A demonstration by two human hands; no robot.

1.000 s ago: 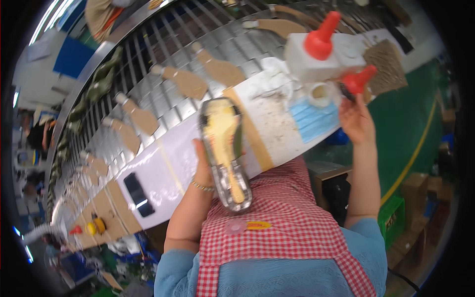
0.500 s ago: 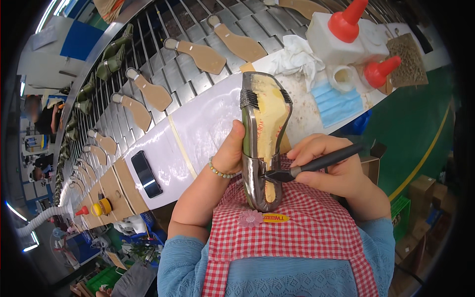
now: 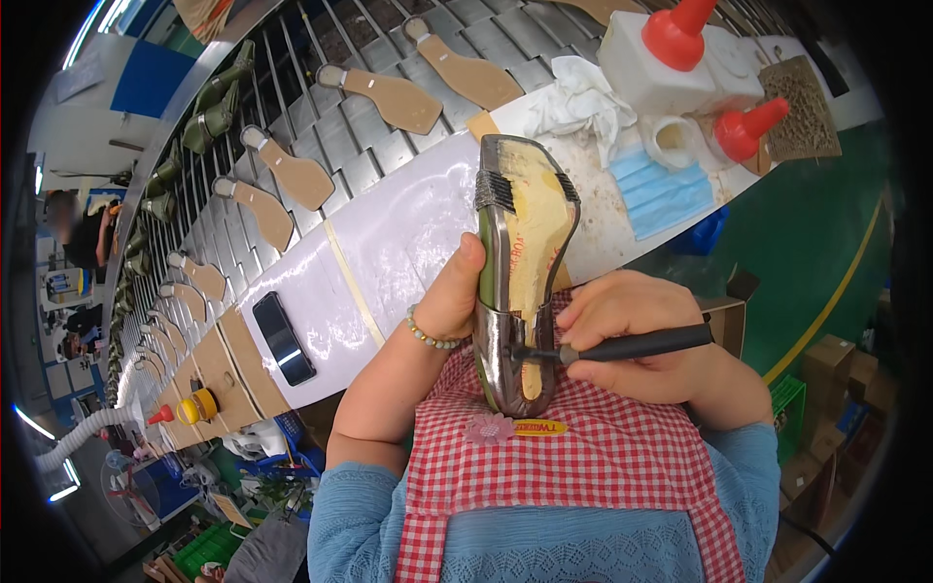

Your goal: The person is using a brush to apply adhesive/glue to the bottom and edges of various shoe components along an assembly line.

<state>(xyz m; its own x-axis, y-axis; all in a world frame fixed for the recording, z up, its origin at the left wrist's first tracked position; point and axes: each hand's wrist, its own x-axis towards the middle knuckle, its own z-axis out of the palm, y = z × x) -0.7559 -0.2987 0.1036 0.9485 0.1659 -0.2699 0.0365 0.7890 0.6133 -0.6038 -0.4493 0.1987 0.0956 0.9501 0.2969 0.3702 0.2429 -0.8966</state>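
My left hand (image 3: 453,291) grips a shoe upper on its last (image 3: 530,243) from the left side, thumb up along its edge. The shoe is bottom up, with a yellow insole board facing me and metallic grey and green material folded round the rim. In my right hand (image 3: 632,330) is a slim black-handled brush (image 3: 641,345), held like a pen and lying nearly level. Its dark tip touches the folded grey material near the shoe's lower end. The fingers of my left hand behind the shoe are hidden.
Past the white work surface (image 3: 301,257) runs a slatted metal conveyor (image 3: 379,155) carrying several brown insoles (image 3: 394,97) and green shoe uppers (image 3: 209,126). A phone (image 3: 284,340) lies at left. Right are red-nozzled bottles (image 3: 671,68), an open white pot (image 3: 671,141), a blue mask (image 3: 663,194) and crumpled tissue (image 3: 578,107).
The brush has swung from a steep slant to nearly level, its tip still against the shoe's lower part. My right hand has turned with it. The shoe has shifted only slightly.
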